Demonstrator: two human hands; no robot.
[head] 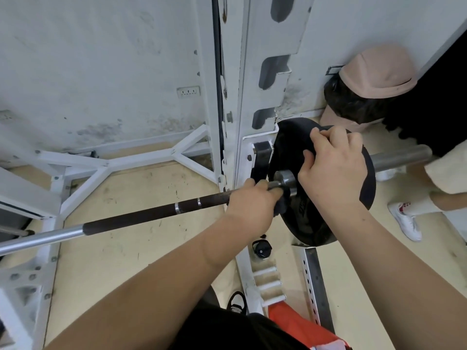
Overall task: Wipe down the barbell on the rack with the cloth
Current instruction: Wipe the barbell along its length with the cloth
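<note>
The barbell [141, 218] lies across the white rack [255, 72], its dark knurled shaft running from lower left up to a black weight plate [285, 147]. The bare steel sleeve [401, 157] sticks out past the plate to the right. My left hand [250, 208] is closed around the shaft just inside the plate. A dark cloth [281, 207] is bunched under its fingers against the bar. My right hand [333, 170] lies over the plate's outer face, with its fingers curled over the top rim.
A bin with a pink lid and black liner [376, 72] stands by the wall behind the plate. Another person's leg and white shoe [406, 223] are at the right. A black bottle [261, 250] and white pegs [267, 281] sit low on the rack, with a red object [298, 324] by my feet.
</note>
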